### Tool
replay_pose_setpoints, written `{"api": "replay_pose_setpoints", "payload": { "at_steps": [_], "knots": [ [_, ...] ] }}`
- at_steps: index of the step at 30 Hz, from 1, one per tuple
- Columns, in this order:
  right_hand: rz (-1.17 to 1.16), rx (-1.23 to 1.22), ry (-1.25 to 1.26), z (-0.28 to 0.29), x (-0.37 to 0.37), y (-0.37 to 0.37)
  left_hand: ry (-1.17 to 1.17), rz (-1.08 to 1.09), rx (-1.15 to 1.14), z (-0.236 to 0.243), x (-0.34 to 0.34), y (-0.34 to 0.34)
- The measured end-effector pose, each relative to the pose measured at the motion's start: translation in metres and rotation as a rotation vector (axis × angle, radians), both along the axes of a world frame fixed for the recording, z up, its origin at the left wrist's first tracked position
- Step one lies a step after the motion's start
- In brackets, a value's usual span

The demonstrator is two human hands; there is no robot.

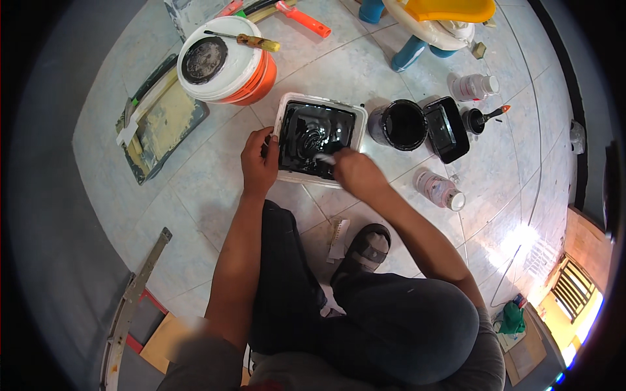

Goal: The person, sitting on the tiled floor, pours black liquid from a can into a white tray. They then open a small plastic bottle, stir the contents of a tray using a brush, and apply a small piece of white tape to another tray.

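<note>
A white rectangular tub (360, 124) stands on the floor in front of me, with glossy black paint (306, 127) in it. Swirl marks show on the paint's surface. My left hand (259, 161) grips the tub's left rim, thumb on the near side of the edge. My right hand (358, 173) is closed over the tub's near right part, around a slim tool (324, 158). Only a blurred pale piece of that tool shows, down at the paint, so its exact kind is hidden.
Right of the tub stand a black-smeared paint pot (404, 125), a black tray (447, 130), a small cup with a brush (475, 121) and two clear bottles (441, 189). Behind left are a lidded orange-and-white bucket (254, 81) bearing a screwdriver (257, 43), and a paint-crusted tray (163, 130).
</note>
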State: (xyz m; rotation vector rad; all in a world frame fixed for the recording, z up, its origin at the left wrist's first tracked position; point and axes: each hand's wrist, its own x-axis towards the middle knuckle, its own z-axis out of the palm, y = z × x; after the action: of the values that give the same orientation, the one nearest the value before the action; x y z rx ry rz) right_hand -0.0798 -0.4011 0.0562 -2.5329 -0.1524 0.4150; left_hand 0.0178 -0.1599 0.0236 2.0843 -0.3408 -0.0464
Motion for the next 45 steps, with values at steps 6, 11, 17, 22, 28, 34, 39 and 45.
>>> {"api": "replay_pose_setpoints", "payload": {
  "at_steps": [6, 11, 17, 22, 28, 34, 39, 45],
  "knots": [
    [-0.147, -0.194, -0.027, -0.008, 0.021, -0.01, 0.017, -0.007, 0.002, 0.002, -0.002, -0.002],
    [0.013, -0.056, -0.007, -0.002, 0.003, 0.024, 0.052, 0.013, -0.007, 0.002, -0.001, -0.002],
    [-0.092, -0.11, 0.003, -0.01, 0.007, 0.015, 0.022, -0.013, 0.023, 0.005, -0.001, 0.0],
    [0.003, -0.054, -0.119, -0.015, 0.023, 0.021, 0.07, -0.023, 0.001, 0.007, -0.001, -0.006],
    [0.03, -0.135, 0.053, -0.014, 0.017, 0.024, 0.053, 0.008, 0.023, 0.006, 0.0, -0.001],
    [-0.068, -0.172, -0.095, -0.017, 0.037, 0.01, -0.081, -0.023, 0.001, 0.006, 0.001, -0.007],
    [0.034, -0.029, -0.022, -0.004, 0.024, 0.035, 0.048, -0.009, 0.038, 0.009, -0.001, -0.004],
    [0.015, -0.121, -0.032, -0.015, 0.024, 0.021, -0.063, -0.016, 0.018, 0.002, 0.001, -0.004]
  ]
}}
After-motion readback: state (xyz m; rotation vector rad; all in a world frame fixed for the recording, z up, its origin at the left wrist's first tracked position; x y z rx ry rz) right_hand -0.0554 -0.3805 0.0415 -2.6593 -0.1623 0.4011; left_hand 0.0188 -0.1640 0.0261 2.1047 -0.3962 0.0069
